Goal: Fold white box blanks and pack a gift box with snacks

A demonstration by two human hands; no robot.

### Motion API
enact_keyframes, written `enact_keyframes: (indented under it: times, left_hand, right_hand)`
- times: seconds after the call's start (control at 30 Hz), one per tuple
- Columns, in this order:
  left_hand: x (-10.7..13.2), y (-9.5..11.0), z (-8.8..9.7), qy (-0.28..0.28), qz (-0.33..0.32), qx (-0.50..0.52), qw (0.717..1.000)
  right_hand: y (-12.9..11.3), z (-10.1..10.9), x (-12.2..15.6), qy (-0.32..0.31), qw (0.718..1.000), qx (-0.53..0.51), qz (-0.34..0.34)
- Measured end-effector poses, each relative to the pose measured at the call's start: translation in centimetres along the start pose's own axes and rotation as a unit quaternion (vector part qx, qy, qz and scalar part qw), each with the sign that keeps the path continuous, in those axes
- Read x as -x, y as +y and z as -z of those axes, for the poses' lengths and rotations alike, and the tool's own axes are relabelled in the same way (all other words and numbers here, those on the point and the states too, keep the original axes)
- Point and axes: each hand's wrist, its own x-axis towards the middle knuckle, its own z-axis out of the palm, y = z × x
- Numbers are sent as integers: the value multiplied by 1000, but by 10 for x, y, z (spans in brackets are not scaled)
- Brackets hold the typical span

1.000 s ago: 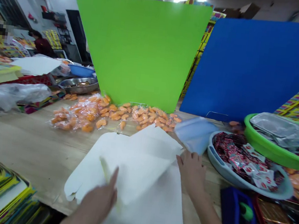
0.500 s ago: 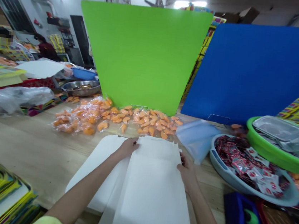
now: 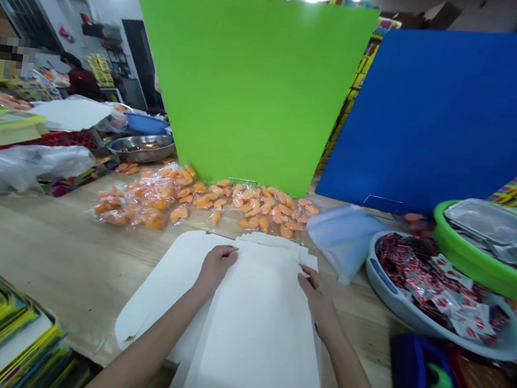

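Observation:
A long stack of white cardboard sheets [image 3: 266, 326] lies lengthwise in front of me, its far ends fanned unevenly. My left hand [image 3: 216, 269] is closed on the left edge near the far end, fingertips at the top sheet. Across from it, my right hand [image 3: 319, 297] grips the right edge, with thumb and fingers pinched at the border. Under my left forearm, more white card with rounded corners [image 3: 159, 288] rests on the table and reaches out to the left. The near end of the stack runs out of view at the bottom.
Wrapped orange pieces [image 3: 257, 207] lie along the foot of a green board [image 3: 251, 93]. A blue board [image 3: 444, 122] stands beside it. To the right are a basin of red sachets [image 3: 373, 275] and a blue tape dispenser [image 3: 405, 379]. Yellow-edged cards [image 3: 3, 339] are piled lower left.
The top of the stack has shifted slightly left and its far ends now look more staggered. Both hands stay at its edges, the right a little further inward over the sheets.

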Motion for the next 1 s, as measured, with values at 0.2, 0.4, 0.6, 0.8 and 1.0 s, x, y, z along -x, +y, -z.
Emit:
enact_keyframes:
  times: [0.2,0.4,0.6,0.8,1.0]
  left_hand:
    - [7,-2,3,-42,-21,-32,998]
    - [8,3,6,-83,-94,-63,990]
    - [8,-7,-1,-89,-162,-74,980]
    - [8,-12,-9,-98,-158,-61,981]
    - [15,-7,-15,-143,-160,47,976]
  right_hand:
    - [10,4,1,4,992,110,56]
    - [20,4,-7,20,978,153,138]
    - [31,0,-13,34,993,68,87]
    - [28,4,-9,-20,998,15,51]
    - [16,13,3,-29,972,136,187]
